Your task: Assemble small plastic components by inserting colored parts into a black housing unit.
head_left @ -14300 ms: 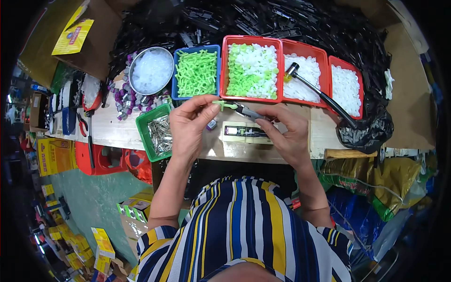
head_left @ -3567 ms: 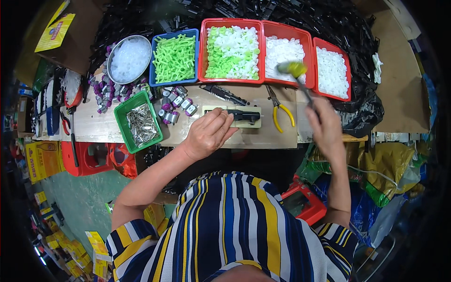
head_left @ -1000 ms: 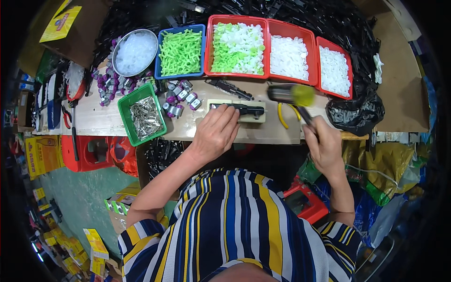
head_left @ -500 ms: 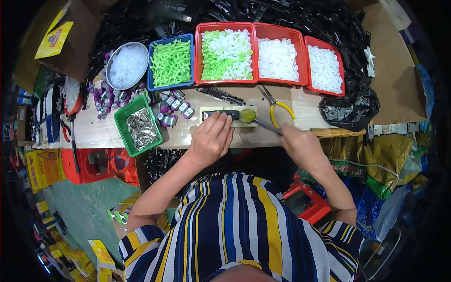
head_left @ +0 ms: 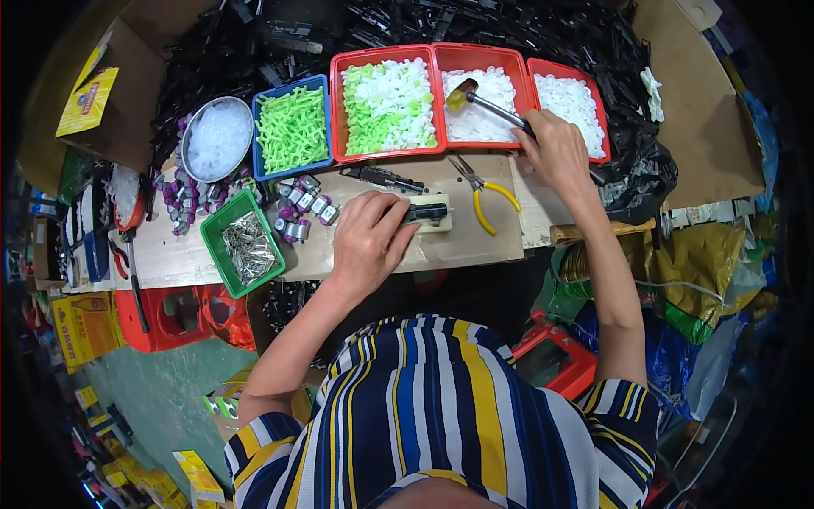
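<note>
Left hand (head_left: pixel 365 242): near the middle, a bit toward 9 o'clock, back side up, fingers bent and close together, tips toward 2 o'clock.
Left thumb (head_left: pixel 402 244): on the 5 o'clock side of the fingers.
Left arm (head_left: pixel 292 339): bare below the elbow, slants up toward 1 o'clock.
Right hand (head_left: pixel 555 157): higher up, at 2 o'clock, fingers curled in a grip, knuckles up.
Right wrist (head_left: pixel 583 199): bends a little toward 11 o'clock.
Right arm (head_left: pixel 616 288): bare below the elbow, reaches up almost to 12 o'clock.
Hands: well apart.
</note>
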The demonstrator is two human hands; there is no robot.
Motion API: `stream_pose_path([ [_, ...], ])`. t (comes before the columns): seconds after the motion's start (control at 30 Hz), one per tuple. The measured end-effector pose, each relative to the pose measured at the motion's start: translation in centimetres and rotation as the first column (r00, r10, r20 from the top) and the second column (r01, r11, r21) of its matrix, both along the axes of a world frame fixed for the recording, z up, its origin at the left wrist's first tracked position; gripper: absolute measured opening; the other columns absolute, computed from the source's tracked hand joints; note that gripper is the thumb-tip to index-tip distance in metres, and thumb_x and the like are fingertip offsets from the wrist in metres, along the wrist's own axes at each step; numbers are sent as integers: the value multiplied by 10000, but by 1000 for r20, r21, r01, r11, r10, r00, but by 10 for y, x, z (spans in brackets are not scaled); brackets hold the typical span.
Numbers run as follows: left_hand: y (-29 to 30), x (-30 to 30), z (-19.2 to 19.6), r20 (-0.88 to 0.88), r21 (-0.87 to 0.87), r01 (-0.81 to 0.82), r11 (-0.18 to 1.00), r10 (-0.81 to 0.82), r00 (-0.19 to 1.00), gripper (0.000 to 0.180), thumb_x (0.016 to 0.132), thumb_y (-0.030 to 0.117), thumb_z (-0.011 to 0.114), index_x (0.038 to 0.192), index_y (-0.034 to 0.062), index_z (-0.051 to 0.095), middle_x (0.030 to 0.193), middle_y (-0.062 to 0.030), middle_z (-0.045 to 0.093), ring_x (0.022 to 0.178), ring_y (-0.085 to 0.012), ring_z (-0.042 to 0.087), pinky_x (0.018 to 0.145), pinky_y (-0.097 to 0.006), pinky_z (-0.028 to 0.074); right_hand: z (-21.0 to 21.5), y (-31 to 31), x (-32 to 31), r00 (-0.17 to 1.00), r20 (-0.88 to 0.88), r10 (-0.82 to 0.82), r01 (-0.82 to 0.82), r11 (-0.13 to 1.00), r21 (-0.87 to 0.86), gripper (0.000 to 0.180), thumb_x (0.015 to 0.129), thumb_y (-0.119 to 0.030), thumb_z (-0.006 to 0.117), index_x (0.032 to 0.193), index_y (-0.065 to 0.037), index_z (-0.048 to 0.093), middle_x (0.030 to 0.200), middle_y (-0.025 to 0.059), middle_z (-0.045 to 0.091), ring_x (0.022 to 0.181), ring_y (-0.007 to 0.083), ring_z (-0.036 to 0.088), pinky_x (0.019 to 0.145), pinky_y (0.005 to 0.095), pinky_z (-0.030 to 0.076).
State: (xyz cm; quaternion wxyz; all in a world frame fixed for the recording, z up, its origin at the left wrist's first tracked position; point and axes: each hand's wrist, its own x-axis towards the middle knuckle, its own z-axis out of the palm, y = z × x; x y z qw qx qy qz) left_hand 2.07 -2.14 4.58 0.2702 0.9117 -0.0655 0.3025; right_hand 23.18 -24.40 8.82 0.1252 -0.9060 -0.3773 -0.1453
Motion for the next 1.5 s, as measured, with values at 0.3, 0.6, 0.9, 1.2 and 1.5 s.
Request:
stream_pose_path([
  [0.3, 9, 8, 6, -133, -85, 128, 988, -139, 981, 294, 801, 64, 744, 1072, -25, 672, 983, -147, 644, 889, -310, 606, 737, -380, 503, -20, -3, -96, 941, -306, 141, -140, 990, 27, 366, 745, -206, 797, 968, -22, 573, 1069, 109, 556, 1015, 313, 544, 836, 416, 473],
  [0.6, 16, 18, 21, -81, -972, -147, -182, -327, 942, 352, 1036, 233, 511, 1285, -12, 550, 1014, -84, 664, 818, -157, 662, 746, -261, 536, -29, 11, -95, 945, -328, -3, -25, 997, -80, 154, 702, -25, 666, 833, -7, 588, 975, 118, 534, 975, 321, 526, 797, 417, 460],
  [0.9, -6, 4, 21, -93, -991, -51, 122, -366, 926, 420, 1032, 238, 527, 1331, -56, 525, 887, -68, 628, 739, -125, 597, 694, -249, 487, -30, -3, -107, 915, -349, 203, -60, 924, 379, 213, 671, 77, 564, 880, 46, 585, 1004, 169, 576, 919, 362, 574, 828, 436, 433],
  [1.2, -13, -4, 39, -136, -703, 150, 695, -339, 931, 308, 920, 108, 663, 1174, -56, 603, 924, -134, 688, 799, -193, 671, 720, -288, 522, 10, 2, -124, 901, -251, 354, -262, 905, 335, 278, 701, 83, 602, 964, -7, 611, 1238, 131, 574, 1143, 318, 564, 999, 543, 346],
  [1.5, -9, -9, 37, -156, -625, 179, 760, -347, 925, 296, 879, 127, 709, 1103, -42, 614, 930, -173, 672, 786, -294, 675, 703, -331, 521, 14, 2, -125, 928, -210, 308, -283, 949, 141, 319, 687, 86, 598, 981, -34, 573, 1361, 129, 524, 1320, 350, 490, 1044, 678, 253],
])
